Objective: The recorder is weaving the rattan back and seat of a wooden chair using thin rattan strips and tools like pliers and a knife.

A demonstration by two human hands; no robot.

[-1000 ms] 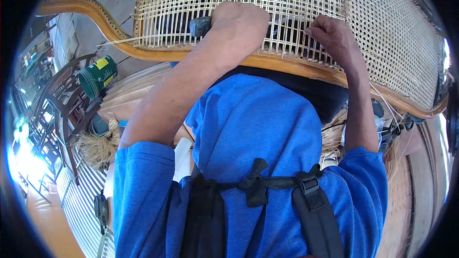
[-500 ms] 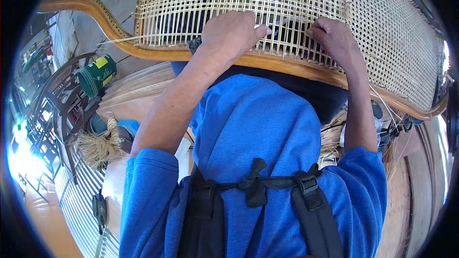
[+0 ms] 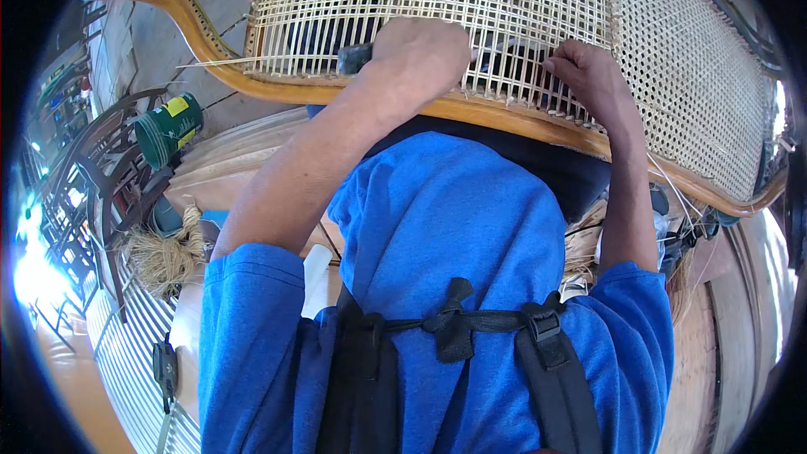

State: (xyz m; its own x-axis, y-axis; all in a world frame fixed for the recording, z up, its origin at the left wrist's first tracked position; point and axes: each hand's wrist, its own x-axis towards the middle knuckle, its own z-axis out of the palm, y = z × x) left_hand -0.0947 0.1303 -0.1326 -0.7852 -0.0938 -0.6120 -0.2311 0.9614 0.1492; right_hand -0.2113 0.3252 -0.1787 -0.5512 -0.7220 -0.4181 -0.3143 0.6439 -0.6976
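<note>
A cane seat panel (image 3: 361,4), woven of pale strips, is stretched inside a curved orange-brown wooden frame (image 3: 282,91) in front of me. My left hand (image 3: 424,52) is closed over the loosely woven strips near the frame's front edge. From its left side sticks out the blunt dark end of a tool (image 3: 354,59); the rest is covered by the fist. Farther right, my right hand (image 3: 586,74) has its fingers curled and pinched together at the weave. What those fingertips grip, if anything, is too small to make out.
Finished, denser cane mesh (image 3: 689,76) covers the right part of the frame. Loose strands (image 3: 672,176) hang below it. On the left are a green bucket (image 3: 170,130), a bundle of pale fibre (image 3: 164,256) and dark chair frames (image 3: 97,160).
My left hand has shifted slightly right with the wrist turned, and more of the tool's dark end shows. My right hand has moved slightly down, staying at nearly the same place in the weave.
</note>
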